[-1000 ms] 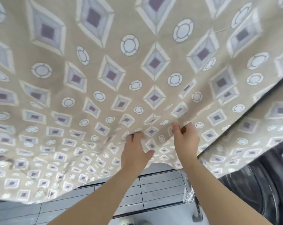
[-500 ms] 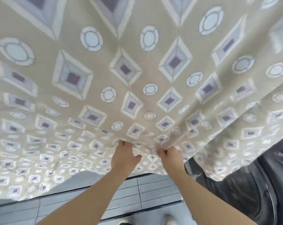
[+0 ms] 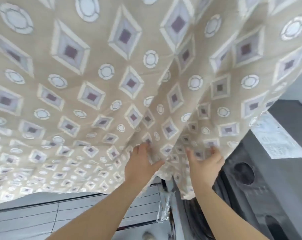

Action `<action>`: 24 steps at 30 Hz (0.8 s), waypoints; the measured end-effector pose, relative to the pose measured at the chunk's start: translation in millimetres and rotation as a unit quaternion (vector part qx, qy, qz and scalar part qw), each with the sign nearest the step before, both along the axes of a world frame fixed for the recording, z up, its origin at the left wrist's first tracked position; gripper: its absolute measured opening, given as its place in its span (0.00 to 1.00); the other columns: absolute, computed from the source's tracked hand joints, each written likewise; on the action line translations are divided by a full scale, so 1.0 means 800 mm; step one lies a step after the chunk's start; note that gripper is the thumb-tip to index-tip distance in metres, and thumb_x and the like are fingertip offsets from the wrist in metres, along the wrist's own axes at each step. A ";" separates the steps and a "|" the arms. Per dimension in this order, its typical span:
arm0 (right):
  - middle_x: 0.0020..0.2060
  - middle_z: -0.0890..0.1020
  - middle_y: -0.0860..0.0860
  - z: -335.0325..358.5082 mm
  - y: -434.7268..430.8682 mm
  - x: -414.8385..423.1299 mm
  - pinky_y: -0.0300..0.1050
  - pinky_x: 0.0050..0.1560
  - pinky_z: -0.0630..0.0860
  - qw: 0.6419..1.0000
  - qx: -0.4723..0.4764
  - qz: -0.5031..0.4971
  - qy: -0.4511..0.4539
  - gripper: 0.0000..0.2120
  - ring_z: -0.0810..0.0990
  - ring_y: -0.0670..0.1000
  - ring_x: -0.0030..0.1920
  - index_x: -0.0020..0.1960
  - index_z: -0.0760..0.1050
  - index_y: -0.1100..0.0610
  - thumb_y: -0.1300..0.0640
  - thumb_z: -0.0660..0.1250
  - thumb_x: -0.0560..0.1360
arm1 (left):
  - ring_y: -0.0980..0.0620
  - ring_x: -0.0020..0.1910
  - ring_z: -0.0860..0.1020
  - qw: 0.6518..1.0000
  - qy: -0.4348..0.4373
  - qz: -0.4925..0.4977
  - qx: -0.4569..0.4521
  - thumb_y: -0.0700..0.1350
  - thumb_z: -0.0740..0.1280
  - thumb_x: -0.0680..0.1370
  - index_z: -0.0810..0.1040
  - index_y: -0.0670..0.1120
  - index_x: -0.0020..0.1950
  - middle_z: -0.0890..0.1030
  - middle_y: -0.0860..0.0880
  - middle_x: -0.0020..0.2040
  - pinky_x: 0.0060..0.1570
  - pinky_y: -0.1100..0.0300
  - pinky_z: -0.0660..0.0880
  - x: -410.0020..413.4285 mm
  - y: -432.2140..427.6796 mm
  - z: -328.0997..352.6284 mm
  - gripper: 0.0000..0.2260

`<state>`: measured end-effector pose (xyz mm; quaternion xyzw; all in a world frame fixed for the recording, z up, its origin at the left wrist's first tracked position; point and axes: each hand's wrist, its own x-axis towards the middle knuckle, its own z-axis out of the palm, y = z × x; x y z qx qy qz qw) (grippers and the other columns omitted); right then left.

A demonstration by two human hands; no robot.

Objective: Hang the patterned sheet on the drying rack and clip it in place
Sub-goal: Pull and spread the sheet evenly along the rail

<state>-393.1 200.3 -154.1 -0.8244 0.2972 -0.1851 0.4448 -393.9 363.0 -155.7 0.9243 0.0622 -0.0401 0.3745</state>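
Note:
The beige patterned sheet [image 3: 112,87], printed with diamonds and circles, hangs overhead and fills most of the head view. Its lower edge droops across the left and middle. My left hand [image 3: 142,164] reaches up and grips a fold of the sheet between fingers and thumb. A little to the right, my right hand [image 3: 205,163] holds the bunched fabric near the sheet's lower corner; it is blurred by motion. A deep fold runs up between the two hands. The drying rack and any clips are hidden behind the sheet.
A dark grey appliance [image 3: 261,187] with a white label [image 3: 276,141] stands at the right. Grey floor tiles [image 3: 34,215] show below the sheet. A foil-wrapped pipe [image 3: 164,210] runs down beside the appliance. A foot [image 3: 148,236] is at the bottom edge.
My hands have moved apart and to the right, still on the sheet. The fabric has bunched into a deep fold between them, and more of the appliance shows at the right.

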 end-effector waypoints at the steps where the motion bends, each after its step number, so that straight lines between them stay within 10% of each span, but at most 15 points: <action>1: 0.65 0.66 0.57 0.006 -0.005 0.006 0.54 0.62 0.69 1.000 -0.011 -0.008 -0.020 0.41 0.68 0.57 0.63 0.70 0.62 0.57 0.45 0.76 0.65 | 0.51 0.59 0.73 1.000 -0.015 0.014 0.006 0.61 0.69 0.70 0.63 0.50 0.69 0.69 0.52 0.64 0.50 0.55 0.74 0.003 -0.010 0.008 0.33; 12: 0.60 0.71 0.54 0.079 -0.040 0.049 0.49 0.55 0.73 0.990 0.062 -0.030 -0.126 0.37 0.73 0.49 0.52 0.71 0.61 0.53 0.51 0.75 0.68 | 0.48 0.53 0.76 0.975 -0.212 0.056 0.033 0.59 0.71 0.69 0.70 0.44 0.62 0.76 0.48 0.55 0.44 0.54 0.73 0.031 -0.056 0.080 0.29; 20: 0.35 0.72 0.44 0.062 -0.063 0.030 0.31 0.38 0.64 0.987 0.082 0.044 -0.128 0.12 0.72 0.42 0.36 0.56 0.68 0.55 0.57 0.68 0.75 | 0.44 0.44 0.75 0.976 -0.208 -0.011 0.066 0.47 0.64 0.78 0.73 0.40 0.49 0.72 0.50 0.36 0.36 0.58 0.63 0.050 -0.059 0.078 0.09; 24: 0.32 0.71 0.49 0.040 -0.100 0.015 0.42 0.34 0.64 0.996 0.021 0.039 -0.079 0.13 0.71 0.51 0.33 0.37 0.64 0.56 0.56 0.65 0.77 | 0.46 0.39 0.73 0.984 -0.152 -0.035 0.090 0.48 0.65 0.78 0.65 0.45 0.41 0.64 0.56 0.29 0.35 0.58 0.62 0.054 -0.062 0.059 0.11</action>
